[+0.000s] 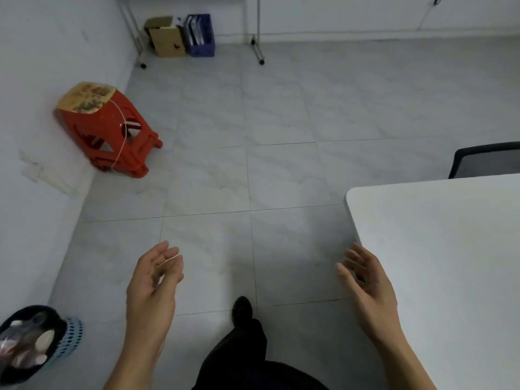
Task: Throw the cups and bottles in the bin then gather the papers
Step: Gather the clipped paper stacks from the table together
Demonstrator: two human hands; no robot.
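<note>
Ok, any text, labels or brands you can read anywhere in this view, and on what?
None can be read.
Cardboard box: a dark mark on its front, too small to read.
Blue file box: folder spines blurred.
Red stool: printed sheet on top, picture only, blurred.

1 head cam, wide-angle, looks fwd and down at floor [281, 122], table [450, 249] edge.

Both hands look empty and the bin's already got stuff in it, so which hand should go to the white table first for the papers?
Probably the right hand: it hangs open at the edge of the white table. The left hand is over the floor, nearer the bin. No papers show.
</note>
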